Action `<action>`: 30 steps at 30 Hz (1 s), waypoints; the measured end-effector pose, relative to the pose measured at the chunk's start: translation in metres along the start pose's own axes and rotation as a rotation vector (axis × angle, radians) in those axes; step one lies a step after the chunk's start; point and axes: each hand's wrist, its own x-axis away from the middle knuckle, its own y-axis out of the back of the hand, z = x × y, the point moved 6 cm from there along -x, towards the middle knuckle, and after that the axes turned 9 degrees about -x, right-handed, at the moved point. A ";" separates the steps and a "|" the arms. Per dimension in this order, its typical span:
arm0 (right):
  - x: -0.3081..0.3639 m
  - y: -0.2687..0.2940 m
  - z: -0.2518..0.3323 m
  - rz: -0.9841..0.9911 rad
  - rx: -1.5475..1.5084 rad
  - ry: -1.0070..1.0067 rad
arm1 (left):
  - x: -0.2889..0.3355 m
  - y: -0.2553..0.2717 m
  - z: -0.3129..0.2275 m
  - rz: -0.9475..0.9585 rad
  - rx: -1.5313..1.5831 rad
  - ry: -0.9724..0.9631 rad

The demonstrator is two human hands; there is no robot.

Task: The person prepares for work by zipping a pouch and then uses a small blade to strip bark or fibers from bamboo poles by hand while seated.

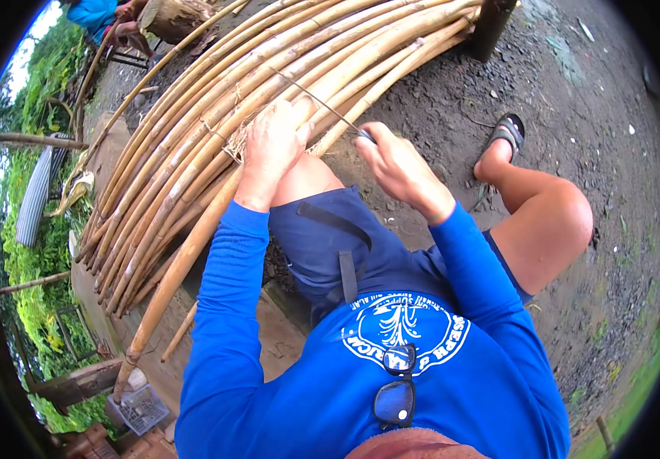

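Note:
My left hand is wrapped round a long tan cane pole that looks like rattan. This pole lies along the near side of a stack of similar poles, across my bent leg. In my right hand is the dark handle of a knife, gripped in closed fingers. The long thin knife blade points up and left, over the poles just beyond my left hand. Pale shavings cling beside the left hand. My palm and fingers hide the part of the pole beneath them.
A dark post stands at the poles' far right end. Grey dirt ground spreads to the right, where my sandalled foot rests. At lower left is a grey plastic crate. Another person sits by a log at upper left.

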 end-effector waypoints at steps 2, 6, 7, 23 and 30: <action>0.016 0.007 -0.018 -0.068 -0.096 0.063 | 0.004 0.002 0.012 0.060 0.326 -0.032; 0.034 -0.001 -0.032 -0.024 -0.251 -0.018 | 0.003 -0.035 0.058 0.279 0.315 0.049; 0.035 -0.003 -0.031 -0.029 -0.267 -0.020 | -0.002 -0.036 0.061 0.347 0.333 0.047; 0.023 -0.039 -0.004 0.077 -0.272 0.086 | 0.033 -0.038 0.073 0.189 0.355 0.114; 0.041 -0.040 -0.005 0.061 -0.116 0.132 | 0.033 -0.023 0.062 0.300 0.410 0.378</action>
